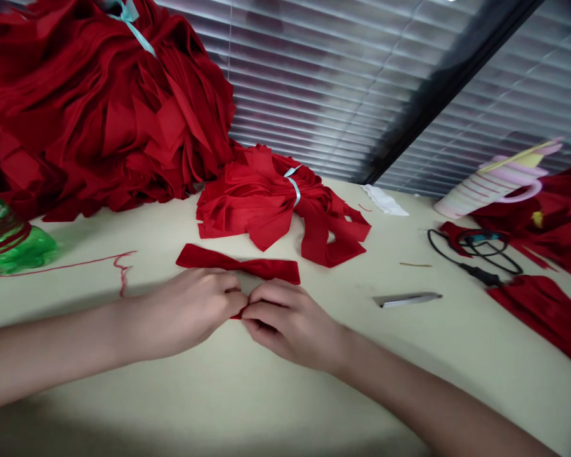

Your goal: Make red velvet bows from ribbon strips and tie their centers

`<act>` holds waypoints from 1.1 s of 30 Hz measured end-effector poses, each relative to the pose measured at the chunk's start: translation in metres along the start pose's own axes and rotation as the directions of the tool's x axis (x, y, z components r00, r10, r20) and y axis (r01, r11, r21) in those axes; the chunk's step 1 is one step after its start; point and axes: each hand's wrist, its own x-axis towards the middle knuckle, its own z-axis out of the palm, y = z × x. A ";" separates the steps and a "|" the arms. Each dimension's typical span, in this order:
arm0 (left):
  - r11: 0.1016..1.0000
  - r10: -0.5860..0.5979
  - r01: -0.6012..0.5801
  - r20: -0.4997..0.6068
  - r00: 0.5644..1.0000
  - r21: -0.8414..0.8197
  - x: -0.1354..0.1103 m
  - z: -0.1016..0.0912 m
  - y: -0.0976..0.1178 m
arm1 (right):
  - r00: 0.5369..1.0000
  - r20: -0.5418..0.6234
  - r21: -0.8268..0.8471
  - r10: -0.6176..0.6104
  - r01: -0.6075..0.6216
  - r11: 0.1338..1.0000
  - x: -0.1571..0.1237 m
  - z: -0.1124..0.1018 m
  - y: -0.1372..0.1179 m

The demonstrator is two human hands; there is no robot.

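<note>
My left hand [190, 308] and my right hand [285, 320] meet fingertip to fingertip on the pale table [276, 393]. Both are closed in a pinch on a small piece of red fabric [238, 313], most of it hidden under the fingers. Just beyond my knuckles lies a red fabric bow [235, 262], flat and pinched at its middle. Behind it sits a bundle of red fabric strips [276, 206] tied with a light blue band.
A large heap of red fabric [90, 108] fills the back left. A green plastic bottle [9, 238] lies at the left edge, with loose red thread [118, 263] nearby. To the right are a grey blade [406, 299], black scissors [480, 254], a pink spool [495, 184] and more red fabric [547, 311].
</note>
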 end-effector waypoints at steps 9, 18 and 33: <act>0.996 -0.065 0.055 -0.142 0.988 -0.069 0.003 0.008 0.005 | 0.997 0.029 0.204 0.072 -0.076 0.976 0.002 -0.005 0.006; 0.998 -0.055 0.047 -0.154 0.987 -0.052 0.002 0.007 0.006 | 0.969 0.124 0.161 0.215 -0.233 0.959 0.008 -0.013 0.003; 0.996 -0.088 0.086 -0.145 0.985 -0.024 0.002 0.011 0.005 | 0.968 0.136 0.126 0.212 -0.229 0.965 0.005 -0.010 0.004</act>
